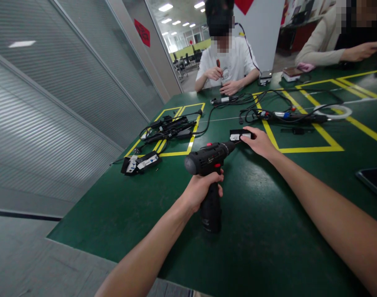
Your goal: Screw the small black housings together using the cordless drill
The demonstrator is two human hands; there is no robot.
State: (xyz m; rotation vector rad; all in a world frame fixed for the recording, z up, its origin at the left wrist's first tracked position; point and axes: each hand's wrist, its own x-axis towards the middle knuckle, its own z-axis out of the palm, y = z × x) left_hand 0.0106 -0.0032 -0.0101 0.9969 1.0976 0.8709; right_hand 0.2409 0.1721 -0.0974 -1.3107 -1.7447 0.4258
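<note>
Centre frame, the black drill is gripped in the left hand! To its upper right, a black-and-white block is held by the right hand; drill contact can't quite be seen.

The bare left forearm slants up from the bottom of the view to the left hand, curled in a fist-like grip, its thumb laid across. The right forearm (also bare, reaching farther out) comes from the lower right; the right hand pinches between thumb and fingers.
</note>
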